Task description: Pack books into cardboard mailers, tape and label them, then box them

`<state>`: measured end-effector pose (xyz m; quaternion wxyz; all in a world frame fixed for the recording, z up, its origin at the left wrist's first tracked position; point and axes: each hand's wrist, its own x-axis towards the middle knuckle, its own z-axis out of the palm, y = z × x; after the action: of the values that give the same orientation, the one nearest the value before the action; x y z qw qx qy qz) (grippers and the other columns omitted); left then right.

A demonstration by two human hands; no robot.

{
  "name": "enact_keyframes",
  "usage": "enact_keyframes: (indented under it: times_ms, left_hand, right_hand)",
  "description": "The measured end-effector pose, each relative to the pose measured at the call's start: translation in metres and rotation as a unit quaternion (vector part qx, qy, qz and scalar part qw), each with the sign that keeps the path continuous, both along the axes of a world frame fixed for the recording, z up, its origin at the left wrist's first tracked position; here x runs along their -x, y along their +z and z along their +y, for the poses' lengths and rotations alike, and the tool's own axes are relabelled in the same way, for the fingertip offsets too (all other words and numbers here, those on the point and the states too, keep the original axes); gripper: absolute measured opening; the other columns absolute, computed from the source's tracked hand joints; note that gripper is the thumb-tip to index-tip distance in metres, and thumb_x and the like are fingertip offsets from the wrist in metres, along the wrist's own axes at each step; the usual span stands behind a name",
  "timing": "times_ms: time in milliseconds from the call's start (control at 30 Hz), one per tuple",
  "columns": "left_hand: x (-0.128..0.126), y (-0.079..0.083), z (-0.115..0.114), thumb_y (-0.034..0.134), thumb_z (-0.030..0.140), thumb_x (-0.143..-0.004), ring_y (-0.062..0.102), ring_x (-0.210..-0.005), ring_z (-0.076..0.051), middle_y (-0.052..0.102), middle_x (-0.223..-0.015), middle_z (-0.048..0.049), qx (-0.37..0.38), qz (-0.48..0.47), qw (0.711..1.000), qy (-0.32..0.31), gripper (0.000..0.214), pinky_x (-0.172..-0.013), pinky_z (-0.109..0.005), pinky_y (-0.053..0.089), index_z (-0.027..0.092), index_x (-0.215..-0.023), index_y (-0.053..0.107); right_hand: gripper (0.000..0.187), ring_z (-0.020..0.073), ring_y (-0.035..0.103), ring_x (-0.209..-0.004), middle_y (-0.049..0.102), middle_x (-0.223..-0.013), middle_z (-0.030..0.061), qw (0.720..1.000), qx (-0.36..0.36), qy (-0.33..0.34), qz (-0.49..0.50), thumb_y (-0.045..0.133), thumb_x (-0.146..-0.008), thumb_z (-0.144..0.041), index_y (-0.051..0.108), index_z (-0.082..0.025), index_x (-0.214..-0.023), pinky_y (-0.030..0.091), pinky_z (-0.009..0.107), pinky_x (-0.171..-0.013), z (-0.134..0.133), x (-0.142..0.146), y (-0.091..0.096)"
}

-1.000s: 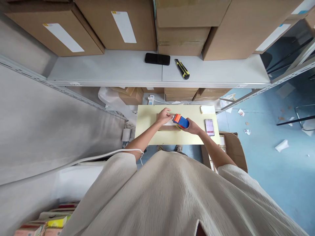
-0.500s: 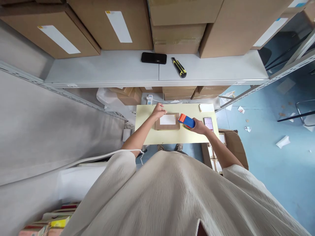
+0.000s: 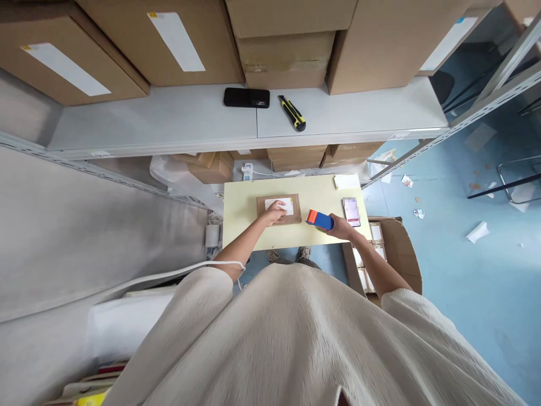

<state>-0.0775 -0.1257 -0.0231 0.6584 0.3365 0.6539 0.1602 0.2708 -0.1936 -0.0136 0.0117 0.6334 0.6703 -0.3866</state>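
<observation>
A flat cardboard box (image 3: 264,216) with a white label (image 3: 289,204) lies on the pale yellow table (image 3: 236,225). My left hand (image 3: 274,213) is over the label, fingers extended across it, and nothing shows in its grasp. To the right of the box, my right hand (image 3: 339,227) grips a blue and orange tape dispenser (image 3: 320,220) by its back end. The dispenser's orange head points left towards the box, with a gap between them. Part of the label is hidden under my left hand.
A phone (image 3: 351,212) and white papers (image 3: 346,181) lie at the table's right. Above, a grey shelf (image 3: 169,121) bears cartons, a black phone (image 3: 246,97) and a utility knife (image 3: 292,113). An open carton (image 3: 395,254) of small boxes stands at right.
My left hand has come down from the box's far edge onto its label, its fist loosening. The right hand still holds the tape dispenser, almost unmoved. The view has shifted slightly.
</observation>
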Motion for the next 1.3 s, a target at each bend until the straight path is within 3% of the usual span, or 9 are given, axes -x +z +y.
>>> enact_keyframes:
  times_ms: [267, 633, 833, 1033, 1200, 1300]
  left_hand:
    - [0.011, 0.005, 0.003, 0.096, 0.028, -0.083, 0.068, -0.083, -0.015, 0.068, -0.093, 0.0023, 0.034, 0.008, 0.998, -0.049, 0.046, -0.088, -0.043, 0.069, 0.028, -0.113, 0.062]
    - [0.004, -0.001, 0.022, 0.093, 0.032, -0.084, 0.072, -0.081, -0.016, 0.07, -0.095, 0.0019, -0.027, 0.091, 0.995, 0.017, 0.045, -0.075, -0.03, 0.062, 0.029, -0.115, 0.06]
    - [0.005, -0.003, 0.042, 0.093, 0.028, -0.079, 0.071, -0.084, -0.02, 0.066, -0.092, 0.0024, -0.052, 0.125, 0.99, 0.034, 0.046, -0.075, -0.032, 0.06, 0.028, -0.107, 0.057]
    - [0.011, -0.004, 0.051, 0.093, 0.021, -0.073, 0.065, -0.075, -0.018, 0.063, -0.079, 0.0074, -0.114, 0.156, 0.98, -0.045, 0.048, -0.079, -0.03, 0.056, 0.029, -0.106, 0.06]
    - [-0.005, 0.008, 0.079, 0.086, 0.008, -0.077, 0.072, -0.088, -0.025, 0.07, -0.083, 0.0022, -0.213, 0.195, 0.95, -0.12, 0.047, -0.087, -0.034, 0.055, 0.026, -0.117, 0.068]
    - [-0.026, 0.012, 0.105, 0.082, 0.005, -0.08, 0.075, -0.095, -0.028, 0.073, -0.088, -0.0017, -0.257, 0.231, 0.915, -0.207, 0.053, -0.094, -0.036, 0.057, 0.024, -0.128, 0.069]
  right_hand:
    - [0.043, 0.0291, 0.076, -0.087, 0.083, -0.105, 0.0114, 1.0, 0.004, 0.02, -0.008, 0.091, -0.079, -0.034, 0.063, -0.027, -0.112, 0.046, 0.031, -0.07, 0.012, 0.008, 0.01]
    - [0.043, 0.0323, 0.078, -0.095, 0.085, -0.114, 0.0135, 0.998, -0.031, 0.014, -0.048, 0.087, -0.083, -0.031, 0.065, -0.025, -0.119, 0.046, 0.033, -0.076, 0.036, 0.025, 0.002]
    - [0.047, 0.0338, 0.079, -0.099, 0.086, -0.112, 0.0137, 0.998, -0.043, 0.001, -0.048, 0.09, -0.081, -0.032, 0.067, -0.026, -0.122, 0.047, 0.033, -0.079, 0.048, 0.038, 0.002]
    - [0.045, 0.0327, 0.078, -0.098, 0.084, -0.11, 0.0124, 0.999, -0.036, -0.017, -0.019, 0.091, -0.083, -0.041, 0.064, -0.026, -0.115, 0.048, 0.033, -0.078, 0.038, 0.032, -0.013]
    - [0.05, 0.0276, 0.075, -0.088, 0.081, -0.098, 0.007, 0.99, 0.003, -0.122, 0.068, 0.09, -0.084, -0.06, 0.061, -0.028, -0.109, 0.05, 0.033, -0.071, 0.014, 0.033, -0.02]
    - [0.047, 0.0262, 0.074, -0.087, 0.08, -0.095, 0.0057, 0.976, 0.037, -0.188, 0.105, 0.092, -0.081, -0.054, 0.061, -0.028, -0.105, 0.051, 0.032, -0.069, 0.003, 0.04, -0.02]
